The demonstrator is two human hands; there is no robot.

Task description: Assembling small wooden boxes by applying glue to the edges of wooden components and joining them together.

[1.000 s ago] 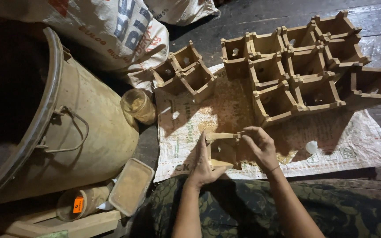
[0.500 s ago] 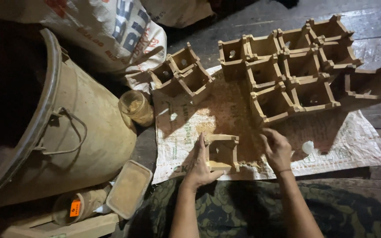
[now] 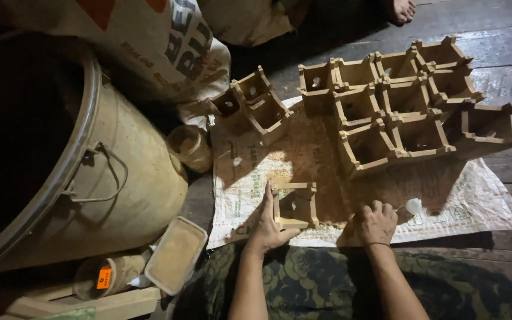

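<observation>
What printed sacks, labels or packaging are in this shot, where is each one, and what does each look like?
Large printed woven sack: top left, behind the metal drum; bulging, off-white with dark and red-orange print.
Flattened printed sack sheet: spread on the wooden floor under the small wooden boxes; whitish, faint print, dusted brown.
Small orange label: on a dusty round jar at bottom left; squarish, dark marks.
No screens or signs visible.

A large metal drum with a wire handle is seen at nine o'clock. A printed sack is laid at eleven o'clock. Finished wooden boxes are clustered at one o'clock. A rectangular plastic tub of sawdust-like powder is set at seven o'clock, with a small jar nearer the centre.
</observation>
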